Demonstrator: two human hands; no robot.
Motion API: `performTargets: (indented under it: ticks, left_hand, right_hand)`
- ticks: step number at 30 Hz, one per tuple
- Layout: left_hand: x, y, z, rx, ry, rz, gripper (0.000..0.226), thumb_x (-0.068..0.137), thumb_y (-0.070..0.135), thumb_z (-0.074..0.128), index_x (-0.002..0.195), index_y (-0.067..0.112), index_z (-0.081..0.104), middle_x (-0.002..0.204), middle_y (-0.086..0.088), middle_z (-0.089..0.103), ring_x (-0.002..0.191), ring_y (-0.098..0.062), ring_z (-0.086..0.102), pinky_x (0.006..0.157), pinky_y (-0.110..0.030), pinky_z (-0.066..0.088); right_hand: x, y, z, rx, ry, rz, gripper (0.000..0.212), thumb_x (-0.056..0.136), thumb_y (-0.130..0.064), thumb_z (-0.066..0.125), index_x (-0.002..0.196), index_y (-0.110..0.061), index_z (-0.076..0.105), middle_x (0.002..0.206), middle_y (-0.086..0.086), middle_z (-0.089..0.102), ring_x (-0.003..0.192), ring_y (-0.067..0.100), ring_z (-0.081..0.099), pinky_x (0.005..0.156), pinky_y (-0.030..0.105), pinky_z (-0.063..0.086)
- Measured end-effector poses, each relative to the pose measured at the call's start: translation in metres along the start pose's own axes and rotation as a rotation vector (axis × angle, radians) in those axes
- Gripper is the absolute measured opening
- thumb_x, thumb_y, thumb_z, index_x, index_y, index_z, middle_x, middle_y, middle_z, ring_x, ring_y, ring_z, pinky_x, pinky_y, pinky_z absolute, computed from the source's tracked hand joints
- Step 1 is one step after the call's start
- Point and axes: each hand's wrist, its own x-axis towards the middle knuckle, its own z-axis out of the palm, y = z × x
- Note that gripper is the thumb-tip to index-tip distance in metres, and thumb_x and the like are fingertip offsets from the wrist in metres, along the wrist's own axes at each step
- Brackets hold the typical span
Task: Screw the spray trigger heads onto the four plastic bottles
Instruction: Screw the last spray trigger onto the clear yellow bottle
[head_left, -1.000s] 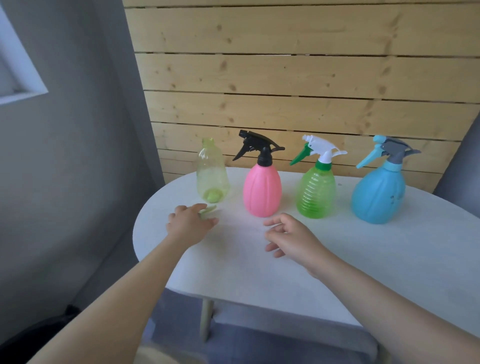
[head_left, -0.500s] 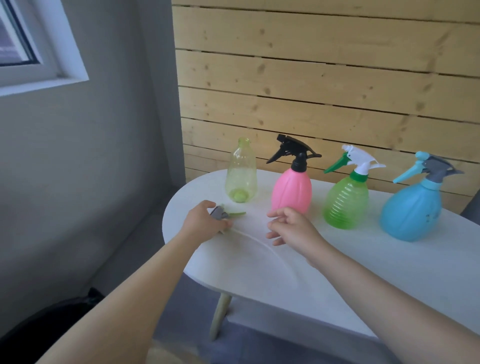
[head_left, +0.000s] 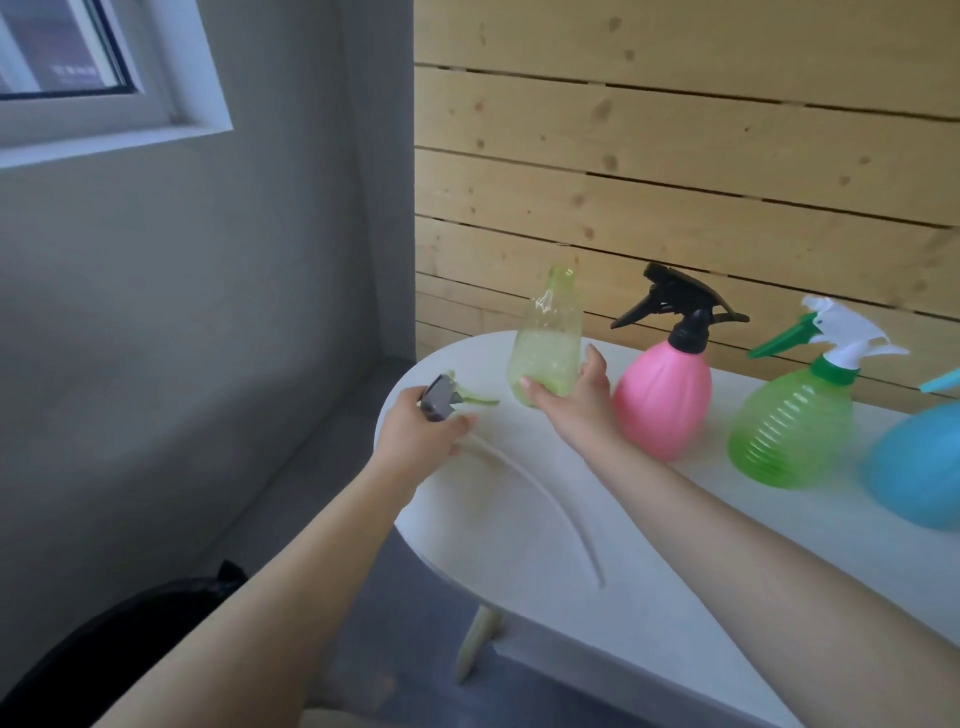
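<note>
Currently the left hand (head_left: 415, 441) is closed around the loose trigger head (head_left: 441, 399), its tube (head_left: 540, 493) trailing across the white table (head_left: 675, 597). Right hand (head_left: 571, 402) cups the uncapped pale green bottle (head_left: 548, 343) low down. Just beside stand the capped pink bottle (head_left: 662, 400), green bottle (head_left: 789, 431) and blue bottle (head_left: 919, 467).

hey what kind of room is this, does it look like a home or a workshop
Most likely a room in a home, not a workshop: a small white table stands against a pine plank wall, beside a grey wall with a white-framed window. No tools show, only spray bottles.
</note>
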Motion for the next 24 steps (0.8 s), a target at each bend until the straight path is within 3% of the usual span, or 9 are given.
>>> performTargets:
  ticks: [4,7,12,16,20,24]
  left_hand:
    - [0.001,0.000,-0.002,-0.036,-0.022,0.019,0.042,0.078,0.022,0.071,0.116,0.016,0.054,0.109,-0.006,0.063,0.081,-0.015,0.065,0.081,-0.036,0.057]
    - [0.001,0.000,0.001,-0.041,-0.038,0.040,0.036,0.079,0.021,0.070,0.111,0.020,0.053,0.107,-0.004,0.063,0.085,-0.014,0.064,0.074,-0.030,0.057]
    - [0.001,0.001,0.000,-0.010,-0.055,0.005,0.048,0.081,0.024,0.069,0.124,0.017,0.049,0.104,0.001,0.062,0.090,-0.016,0.062,0.072,-0.026,0.053]
    - [-0.008,0.004,0.003,-0.004,-0.100,-0.011,0.061,0.081,0.024,0.069,0.135,0.019,0.042,0.096,0.011,0.056,0.085,-0.010,0.060,0.066,-0.022,0.050]
    - [-0.024,0.013,0.012,0.018,-0.182,0.010,0.064,0.081,0.024,0.070,0.138,0.020,0.039,0.100,0.011,0.052,0.086,-0.009,0.060,0.063,-0.020,0.050]
    - [-0.042,0.027,0.037,-0.031,-0.238,0.040,0.064,0.083,0.024,0.069,0.139,0.020,0.038,0.109,0.002,0.055,0.086,-0.018,0.063,0.061,-0.021,0.051]
  right_hand:
    - [0.018,-0.003,0.013,0.083,0.037,-0.003,0.105,0.067,-0.033,0.081,0.145,-0.017,0.014,0.148,0.006,0.030,0.134,0.021,0.034,0.106,0.030,0.031]
    - [0.027,-0.003,0.018,0.060,0.073,-0.007,0.089,0.067,-0.033,0.081,0.138,-0.016,0.029,0.139,0.003,0.041,0.127,0.021,0.042,0.094,0.025,0.035]
    - [0.007,-0.005,0.007,0.030,0.006,-0.115,0.079,0.064,-0.030,0.082,0.129,-0.017,0.039,0.123,-0.003,0.043,0.112,0.011,0.045,0.086,0.021,0.032]
    - [-0.033,-0.002,-0.033,0.067,-0.126,-0.181,0.082,0.060,-0.032,0.085,0.129,-0.021,0.042,0.126,-0.007,0.048,0.115,0.009,0.047,0.092,0.023,0.035]
    - [-0.076,0.001,-0.093,0.051,-0.225,-0.214,0.082,0.058,-0.037,0.086,0.129,-0.031,0.044,0.127,-0.014,0.051,0.118,0.002,0.049,0.097,0.023,0.038]
    - [-0.103,0.012,-0.155,-0.044,-0.183,-0.214,0.077,0.060,-0.036,0.086,0.125,-0.039,0.045,0.126,-0.015,0.050,0.112,-0.007,0.047,0.086,0.011,0.036]
